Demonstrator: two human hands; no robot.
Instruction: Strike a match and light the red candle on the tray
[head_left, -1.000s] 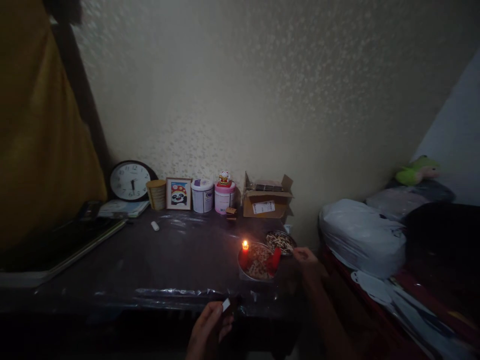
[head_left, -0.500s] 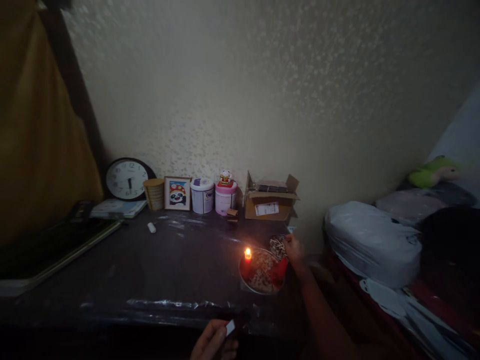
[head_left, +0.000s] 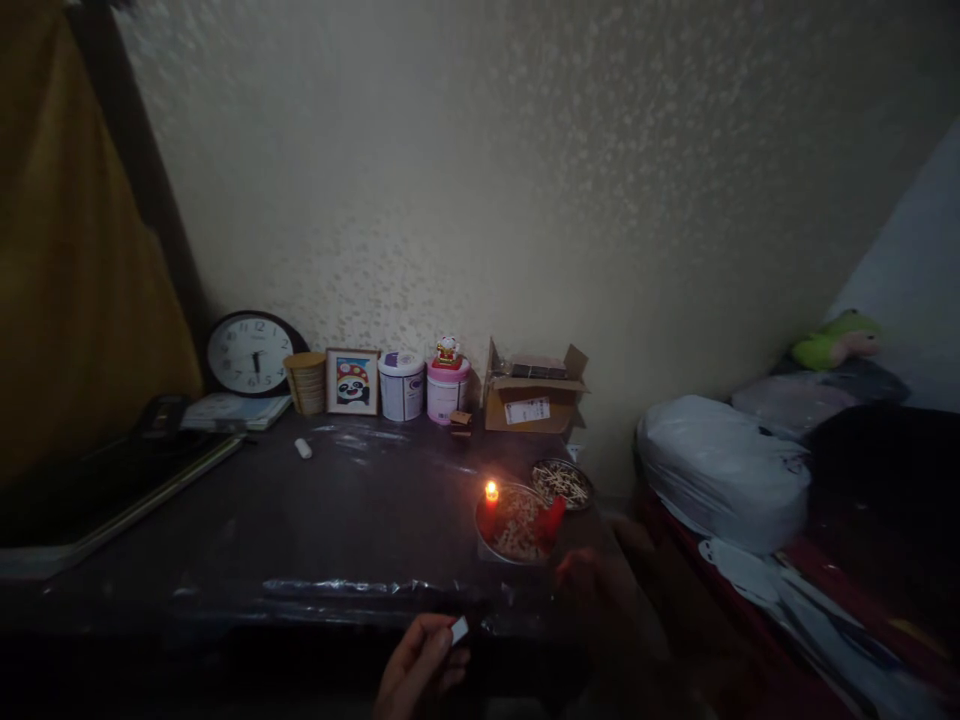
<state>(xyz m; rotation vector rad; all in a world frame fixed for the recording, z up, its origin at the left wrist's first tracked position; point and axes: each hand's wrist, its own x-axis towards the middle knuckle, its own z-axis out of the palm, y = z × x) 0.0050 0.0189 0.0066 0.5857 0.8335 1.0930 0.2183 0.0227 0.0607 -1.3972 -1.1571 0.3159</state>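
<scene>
My left hand (head_left: 420, 660) is closed around a small white-faced matchbox (head_left: 459, 630) below the front edge of the table. My right hand (head_left: 589, 578), dim and smeared by motion, is in front of the dishes with its fingers pinched; a thin matchstick seems to be in them, barely visible. A round dish (head_left: 480, 535) holds a bed of pale bits, a lit red candle (head_left: 491, 500) on its left and an unlit red piece (head_left: 551, 520) on its right. Behind it stands a smaller dish of matchsticks (head_left: 561, 483).
Along the wall stand a clock (head_left: 250, 352), a panda picture (head_left: 352, 383), two tins (head_left: 402, 390), a lucky-cat figure (head_left: 448, 352) and an open cardboard box (head_left: 529, 408). A small white object (head_left: 303, 448) lies on the dark table (head_left: 360, 530). White bags (head_left: 720, 470) are piled on the right.
My right hand has drawn back from the matchstick dish, toward me and down, leaving that dish in full view. My left hand still holds the matchbox. The view has shifted slightly.
</scene>
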